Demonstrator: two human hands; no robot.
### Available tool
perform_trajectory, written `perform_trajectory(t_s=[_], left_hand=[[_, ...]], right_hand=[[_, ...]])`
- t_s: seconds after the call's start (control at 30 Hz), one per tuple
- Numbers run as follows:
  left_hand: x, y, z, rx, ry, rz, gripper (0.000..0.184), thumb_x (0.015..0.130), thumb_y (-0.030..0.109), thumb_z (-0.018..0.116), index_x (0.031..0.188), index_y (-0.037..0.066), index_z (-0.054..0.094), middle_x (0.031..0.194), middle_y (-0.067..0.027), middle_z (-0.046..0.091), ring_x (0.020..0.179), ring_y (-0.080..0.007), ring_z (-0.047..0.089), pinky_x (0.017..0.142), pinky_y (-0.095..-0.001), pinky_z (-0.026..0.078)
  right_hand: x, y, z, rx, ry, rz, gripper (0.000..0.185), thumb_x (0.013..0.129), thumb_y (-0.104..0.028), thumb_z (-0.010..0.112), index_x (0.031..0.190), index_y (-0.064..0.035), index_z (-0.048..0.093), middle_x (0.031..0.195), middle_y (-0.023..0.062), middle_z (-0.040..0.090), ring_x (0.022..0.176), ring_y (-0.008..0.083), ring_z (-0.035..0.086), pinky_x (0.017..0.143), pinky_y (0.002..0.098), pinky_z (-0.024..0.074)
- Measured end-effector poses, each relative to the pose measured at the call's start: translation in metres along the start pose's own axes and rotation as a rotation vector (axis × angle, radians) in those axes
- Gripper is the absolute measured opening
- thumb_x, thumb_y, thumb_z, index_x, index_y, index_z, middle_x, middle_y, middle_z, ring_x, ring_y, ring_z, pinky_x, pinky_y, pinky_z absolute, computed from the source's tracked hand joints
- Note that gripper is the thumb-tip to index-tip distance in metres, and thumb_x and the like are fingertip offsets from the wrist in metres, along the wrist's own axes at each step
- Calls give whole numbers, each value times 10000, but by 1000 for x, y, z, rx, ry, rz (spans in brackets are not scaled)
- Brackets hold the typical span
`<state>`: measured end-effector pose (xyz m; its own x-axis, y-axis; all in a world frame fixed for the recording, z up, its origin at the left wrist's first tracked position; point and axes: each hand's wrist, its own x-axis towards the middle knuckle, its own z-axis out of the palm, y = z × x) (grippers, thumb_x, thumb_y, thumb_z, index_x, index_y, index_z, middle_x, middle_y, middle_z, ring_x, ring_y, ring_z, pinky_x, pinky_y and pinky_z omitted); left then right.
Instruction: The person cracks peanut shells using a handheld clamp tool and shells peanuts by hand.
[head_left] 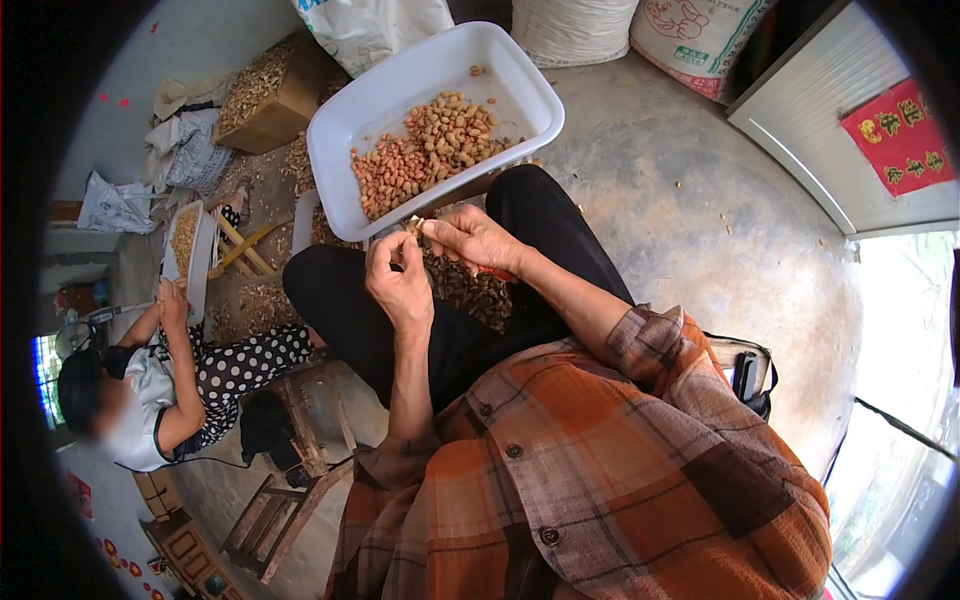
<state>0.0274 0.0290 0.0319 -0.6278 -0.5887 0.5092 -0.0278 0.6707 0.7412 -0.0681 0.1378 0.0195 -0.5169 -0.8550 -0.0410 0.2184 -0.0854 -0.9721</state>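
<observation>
Both pinch one peanut pod (414, 226) approx. centre, I see: L hand (400, 284), R hand (475, 240), off the plastic tub (400, 92)'s 6 o'clock rim. IMO, loosened fingertips could drop it among shells (468, 296) at 5 o'clock.

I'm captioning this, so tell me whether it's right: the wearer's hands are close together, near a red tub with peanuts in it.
No: the tub is white, not red, as the head view shows. The rest stands: it has peanuts in it, and the left hand and right hand are close together near it.
</observation>
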Motion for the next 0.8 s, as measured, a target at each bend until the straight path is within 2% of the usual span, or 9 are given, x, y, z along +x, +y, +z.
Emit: perform_trajectory(t_s=[0.1,0.2,0.3,0.4,0.5,0.6,0.7,0.8], left_hand=[[-2,0,1,-127,-34,-211,55,827,31,621,847,-19,610,684,38,535,588,-36,442,524,-198,370],[-3,-5,3,-296,-34,-318,54,841,34,611,848,-19,607,698,51,517,586,-11,421,495,-170,332],[-3,-10,6,-344,-20,-295,46,844,25,598,856,-19,598,676,56,502,555,-8,399,467,-171,309],[-3,-8,6,-346,-26,-359,36,844,18,588,856,-16,590,667,59,487,554,-4,386,467,-164,299],[-6,-13,8,-317,-15,-333,27,842,18,583,845,-9,585,674,60,480,565,-3,382,473,-159,294],[-7,-13,9,-335,-10,-334,35,842,22,578,838,-12,579,683,49,493,586,-10,400,496,-166,322],[-5,-6,10,-247,-2,-293,50,792,-31,578,836,-14,563,695,34,503,603,-38,419,549,-194,384],[-7,-17,12,-250,-7,-263,53,840,31,574,836,-21,566,685,31,514,605,-36,432,537,-196,374]], right_hand=[[-1,-5,1,-38,23,5,456,937,-361,500,624,-29,505,502,2,433,379,87,406,350,246,334],[1,-2,2,-129,70,-58,511,943,-320,492,549,5,503,455,32,444,393,109,399,375,274,335],[1,-3,3,-161,75,-82,506,943,-310,492,556,16,506,442,39,437,411,112,427,395,284,360],[3,1,2,-252,76,-151,479,943,-286,487,589,34,520,467,63,468,434,147,457,428,310,392],[3,0,3,-365,102,-251,431,938,-260,481,642,47,544,512,101,511,500,210,506,516,354,436],[6,6,2,-407,120,-353,452,939,-313,496,634,19,522,514,65,486,467,156,466,458,331,384],[7,8,3,-471,155,-401,446,935,-306,497,645,32,526,527,115,507,480,225,486,488,365,398],[8,10,2,-529,168,-404,440,928,-310,496,664,40,538,566,178,531,528,328,518,525,407,411]])
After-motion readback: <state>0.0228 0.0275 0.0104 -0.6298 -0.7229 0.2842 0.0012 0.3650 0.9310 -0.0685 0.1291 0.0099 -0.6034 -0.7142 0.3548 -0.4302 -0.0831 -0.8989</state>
